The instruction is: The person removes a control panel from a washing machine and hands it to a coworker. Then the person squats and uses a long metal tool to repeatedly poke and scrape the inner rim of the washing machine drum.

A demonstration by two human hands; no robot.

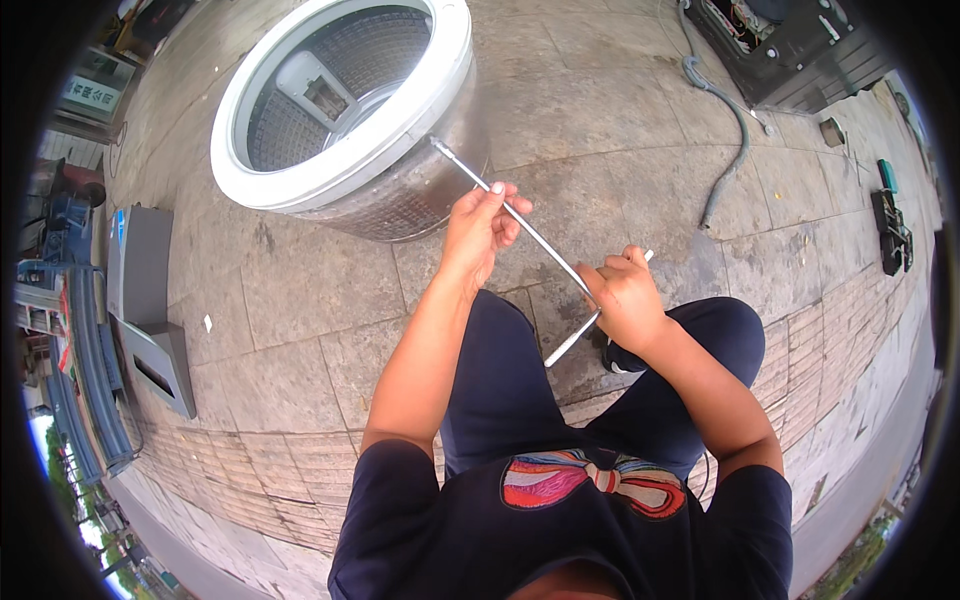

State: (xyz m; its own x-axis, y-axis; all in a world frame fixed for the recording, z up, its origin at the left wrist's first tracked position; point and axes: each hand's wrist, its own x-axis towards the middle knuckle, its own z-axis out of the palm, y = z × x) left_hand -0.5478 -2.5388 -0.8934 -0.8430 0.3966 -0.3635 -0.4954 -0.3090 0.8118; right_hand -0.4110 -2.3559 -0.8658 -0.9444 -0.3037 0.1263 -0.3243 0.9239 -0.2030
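Note:
A washing machine drum (pixel 420 199) of perforated metal stands on the paving before me, its open mouth facing up. A white ring (pixel 360 171) runs around that mouth, and a grey plastic piece (pixel 319 91) sits on the inner wall. My right hand (pixel 628 300) grips the crossbar of a long T-handle socket wrench (pixel 551 251). Further up its shaft, my left hand (pixel 484 229) steadies the rod between thumb and fingers. The socket end is at the drum's side just below the ring; whether it sits on a fastener is too small to tell.
A grey hose (pixel 731 161) lies on the paving at right, near a dark machine housing (pixel 802 56). Farther right are a small can (pixel 832 132) and a black tool case (pixel 891 232). Grey panels (pixel 141 266) and blue metal frames (pixel 82 360) stand at left.

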